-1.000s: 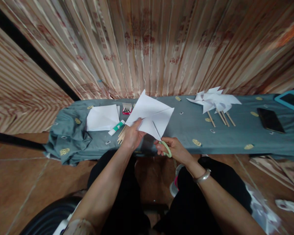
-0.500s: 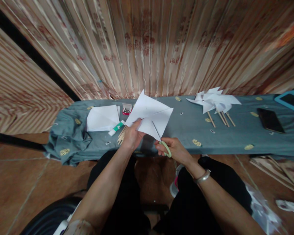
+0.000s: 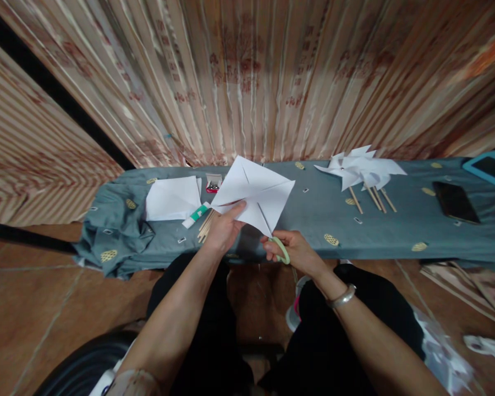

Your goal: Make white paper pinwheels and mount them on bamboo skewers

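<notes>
My left hand (image 3: pixel 226 228) grips a white square sheet of paper (image 3: pixel 258 190) by its lower left side, thumb on top. Slits run from the sheet's corners toward its middle. Below the sheet's near corner, my right hand (image 3: pixel 291 250) is closed on scissors with pale green handles (image 3: pixel 281 251); their blades are mostly hidden at the paper. Left of the held sheet lie a stack of white paper (image 3: pixel 173 199), a green and white tube (image 3: pixel 196 215), several wooden sticks (image 3: pixel 205 226) and a small open box of shiny pins (image 3: pixel 213 184).
Several white paper pinwheels (image 3: pixel 363 168) on wooden sticks lie on the grey-green cloth (image 3: pixel 305 220) to the right. Beyond them are a dark phone (image 3: pixel 456 202) and a blue-framed device (image 3: pixel 489 169). A striped curtain (image 3: pixel 247 82) hangs behind the table.
The sheet has turned slightly and lies flatter, its slit near the far corner now showing. My left thumb has shifted right on the paper. The scissors have moved only slightly.
</notes>
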The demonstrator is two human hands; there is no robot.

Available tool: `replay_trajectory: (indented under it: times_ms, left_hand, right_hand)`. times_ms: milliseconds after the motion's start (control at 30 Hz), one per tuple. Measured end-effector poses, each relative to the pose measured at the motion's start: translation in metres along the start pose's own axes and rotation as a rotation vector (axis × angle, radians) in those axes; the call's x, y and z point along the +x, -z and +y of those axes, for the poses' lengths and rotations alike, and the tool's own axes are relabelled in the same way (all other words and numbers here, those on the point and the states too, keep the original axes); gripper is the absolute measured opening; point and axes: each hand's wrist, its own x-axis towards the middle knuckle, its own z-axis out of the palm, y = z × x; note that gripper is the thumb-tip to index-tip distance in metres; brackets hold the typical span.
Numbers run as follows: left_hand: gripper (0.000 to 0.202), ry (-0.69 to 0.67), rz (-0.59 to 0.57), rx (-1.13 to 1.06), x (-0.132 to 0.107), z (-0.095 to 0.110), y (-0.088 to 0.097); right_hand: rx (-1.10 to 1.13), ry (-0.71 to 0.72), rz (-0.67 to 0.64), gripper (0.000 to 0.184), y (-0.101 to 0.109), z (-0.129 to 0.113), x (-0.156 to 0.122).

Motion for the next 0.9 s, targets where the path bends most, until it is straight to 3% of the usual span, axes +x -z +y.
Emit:
replay_trajectory:
  times_ms: [233, 600, 900]
  left_hand:
    - [0.060, -0.060, 0.024, 0.028, -0.0025, 0.0002, -0.0012]
    - [0.058, -0.064, 0.036, 0.051, -0.0032, 0.0005, -0.0010]
    - [0.059, -0.058, 0.091, 0.032, 0.0024, 0.0014, 0.0041]
  right_hand:
    - [-0.008, -0.018, 0.020, 0.047, -0.0009, -0.0008, 0.0008]
    - [-0.002, -0.022, 0.032, 0.047, -0.0016, 0.0000, 0.0007]
    - [-0.013, -0.026, -0.117, 0.054, 0.0037, -0.0012, -0.0035]
